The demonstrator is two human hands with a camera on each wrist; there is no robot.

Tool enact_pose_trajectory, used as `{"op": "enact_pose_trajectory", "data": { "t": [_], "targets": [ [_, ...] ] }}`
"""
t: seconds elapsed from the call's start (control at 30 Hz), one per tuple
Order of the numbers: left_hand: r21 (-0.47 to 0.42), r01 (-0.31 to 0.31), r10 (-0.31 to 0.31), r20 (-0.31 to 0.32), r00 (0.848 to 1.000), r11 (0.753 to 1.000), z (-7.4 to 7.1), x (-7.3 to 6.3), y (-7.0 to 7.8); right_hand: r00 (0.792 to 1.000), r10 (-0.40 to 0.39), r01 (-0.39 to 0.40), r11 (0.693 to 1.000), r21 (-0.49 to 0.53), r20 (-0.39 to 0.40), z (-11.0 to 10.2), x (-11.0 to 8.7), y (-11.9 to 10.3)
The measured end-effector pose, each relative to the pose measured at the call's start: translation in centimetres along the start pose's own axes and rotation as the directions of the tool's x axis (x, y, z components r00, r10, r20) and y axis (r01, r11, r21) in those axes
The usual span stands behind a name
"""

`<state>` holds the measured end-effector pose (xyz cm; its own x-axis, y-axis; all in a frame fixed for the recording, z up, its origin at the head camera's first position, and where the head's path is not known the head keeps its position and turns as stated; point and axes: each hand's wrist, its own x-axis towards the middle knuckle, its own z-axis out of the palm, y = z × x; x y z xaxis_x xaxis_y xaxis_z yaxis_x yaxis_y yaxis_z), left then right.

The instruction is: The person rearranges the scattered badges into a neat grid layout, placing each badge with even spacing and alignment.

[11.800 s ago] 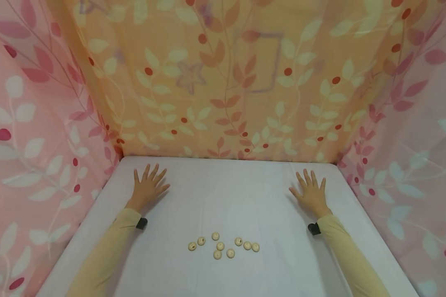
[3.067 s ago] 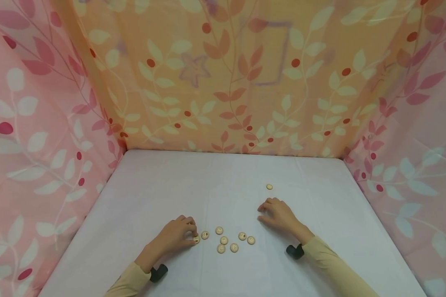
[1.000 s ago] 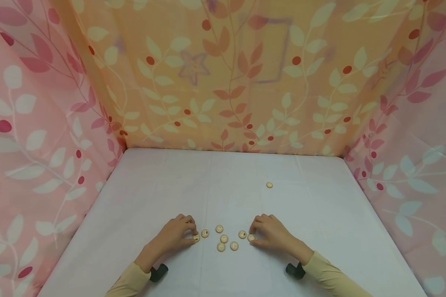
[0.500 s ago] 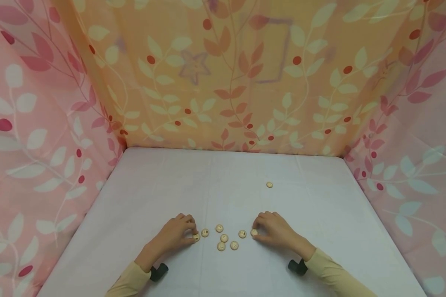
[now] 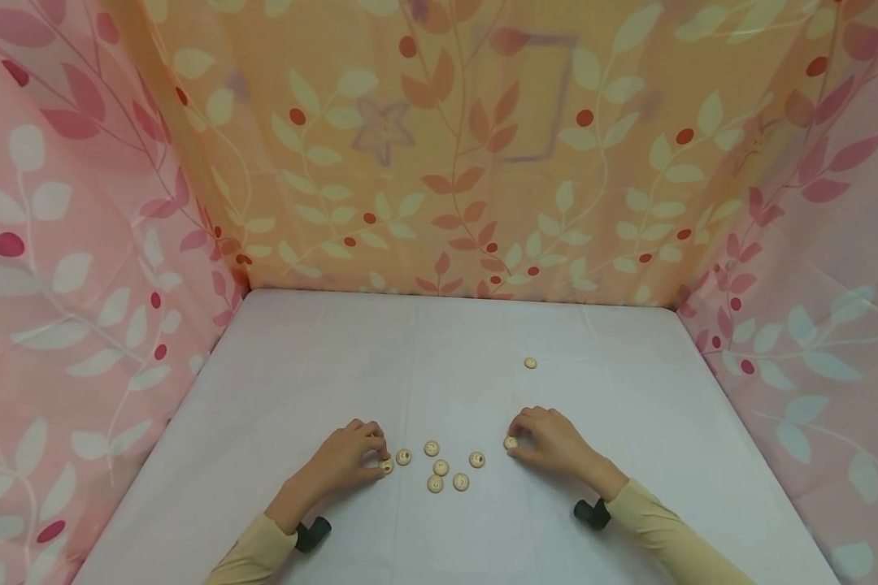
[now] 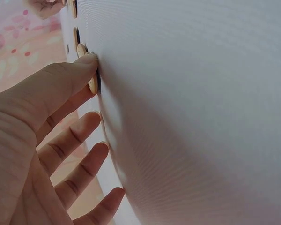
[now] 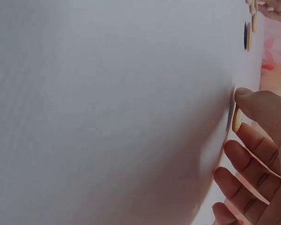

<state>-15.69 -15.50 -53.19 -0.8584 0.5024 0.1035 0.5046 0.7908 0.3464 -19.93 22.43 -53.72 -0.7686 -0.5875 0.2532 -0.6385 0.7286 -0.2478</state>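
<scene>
My left hand [image 5: 345, 461] pinches a small round pale wooden disc [image 5: 387, 466] with dark marks, at the left end of a group of similar discs. In the left wrist view the thumb covers part of this disc [image 6: 93, 83], and the other fingers spread below it. To the right of the group, my right hand [image 5: 554, 441] holds another wooden disc [image 5: 510, 443] between thumb and index finger. The right wrist view shows that disc [image 7: 237, 118] slightly off the cloth, its upper part behind the thumb.
Several like discs lie between the hands, among them a centre disc [image 5: 441, 467] and one with a dark spot [image 5: 477, 460]. A lone disc [image 5: 530, 363] lies farther back. The white-covered table [image 5: 322, 349] meets a patterned orange curtain [image 5: 439, 203] behind; pink curtains flank it.
Over the last second my right hand has drawn its disc away from the group, to the right and back. Earlier, the lone disc came to lie farther back. The left hand stays on its disc.
</scene>
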Motion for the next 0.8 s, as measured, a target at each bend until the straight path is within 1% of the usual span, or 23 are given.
{"op": "enact_pose_trajectory", "data": {
  "t": [0.07,0.23,0.4,0.57,0.8],
  "targets": [
    [0.001,0.001,-0.001,-0.006,1.0,1.0,0.0,0.0,0.0,1.0,0.002,-0.002,1.0,-0.001,-0.013,0.0,0.0,0.3],
    [-0.018,-0.002,0.002,-0.012,1.0,1.0,0.2,-0.1,-0.1,1.0,0.03,-0.03,1.0,-0.006,-0.01,0.0,0.0,1.2],
    [-0.033,0.005,-0.005,0.013,1.0,0.999,0.5,-0.1,-0.5,0.998,0.063,-0.063,0.998,-0.001,-0.018,-0.1,-0.1,2.1],
    [-0.029,0.023,-0.023,0.03,0.999,0.999,0.6,-0.2,-0.5,0.996,0.084,-0.085,0.996,-0.026,-0.029,-0.2,0.0,2.9],
    [-0.039,0.023,-0.022,0.02,1.0,0.999,0.2,-0.2,-0.3,0.987,0.156,-0.156,0.988,-0.011,-0.03,-0.9,0.4,3.6]
  ]
}}
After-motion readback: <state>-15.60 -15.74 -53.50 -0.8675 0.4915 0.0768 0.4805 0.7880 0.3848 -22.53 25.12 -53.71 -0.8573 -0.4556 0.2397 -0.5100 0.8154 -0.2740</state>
